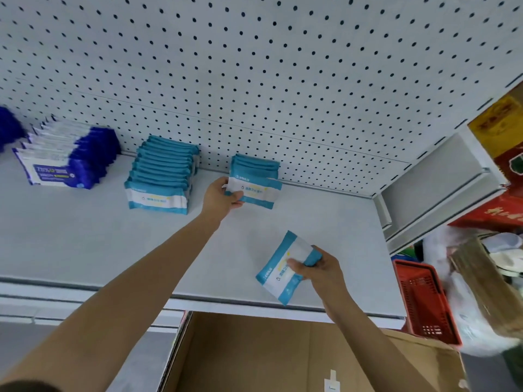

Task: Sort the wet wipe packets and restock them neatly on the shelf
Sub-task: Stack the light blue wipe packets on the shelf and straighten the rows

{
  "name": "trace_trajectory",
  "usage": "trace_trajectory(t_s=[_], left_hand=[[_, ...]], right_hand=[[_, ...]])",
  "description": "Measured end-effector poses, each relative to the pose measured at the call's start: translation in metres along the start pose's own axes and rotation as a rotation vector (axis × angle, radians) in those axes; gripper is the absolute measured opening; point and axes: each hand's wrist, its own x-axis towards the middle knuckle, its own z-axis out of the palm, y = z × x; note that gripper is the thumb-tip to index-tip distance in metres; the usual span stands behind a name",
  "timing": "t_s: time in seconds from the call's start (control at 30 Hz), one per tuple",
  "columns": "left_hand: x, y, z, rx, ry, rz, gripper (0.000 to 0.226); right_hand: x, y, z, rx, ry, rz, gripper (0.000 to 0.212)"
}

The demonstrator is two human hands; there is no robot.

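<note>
On the white shelf (85,239) stand three rows of wet wipe packets. A dark blue row (68,157) is at the left, a long teal row (162,176) in the middle, and a short teal row (256,165) to its right. My left hand (220,198) grips the front teal packet (259,193) of the short row by its left edge. My right hand (317,268) holds another teal and white packet (283,268) tilted above the shelf's front right part.
A white pegboard (283,66) backs the shelf. An open cardboard box (268,355) sits below the shelf's front edge. A red plastic basket (424,301) stands at the lower right, beside cartons and white bags. Red and yellow goods (506,154) fill the neighbouring shelf.
</note>
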Motion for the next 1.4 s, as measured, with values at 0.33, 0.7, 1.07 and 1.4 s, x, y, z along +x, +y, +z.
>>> trace_trajectory(t_s=[0.33,0.7,1.07,1.4], left_hand=[[0.022,-0.004,0.007,0.632,0.195,0.222,0.026],[0.025,-0.015,0.011,0.587,0.246,0.245,0.025],[0.012,-0.006,0.013,0.463,0.263,0.082,0.06],[-0.119,-0.019,-0.004,0.158,-0.14,0.044,0.03]], right_hand=[[0.009,0.007,0.006,0.029,-0.036,-0.014,0.026],[0.009,0.015,0.007,0.001,-0.058,0.028,0.027],[-0.001,0.017,0.0,0.067,0.012,-0.003,0.023],[0.013,0.004,0.028,0.165,0.162,-0.076,0.025]])
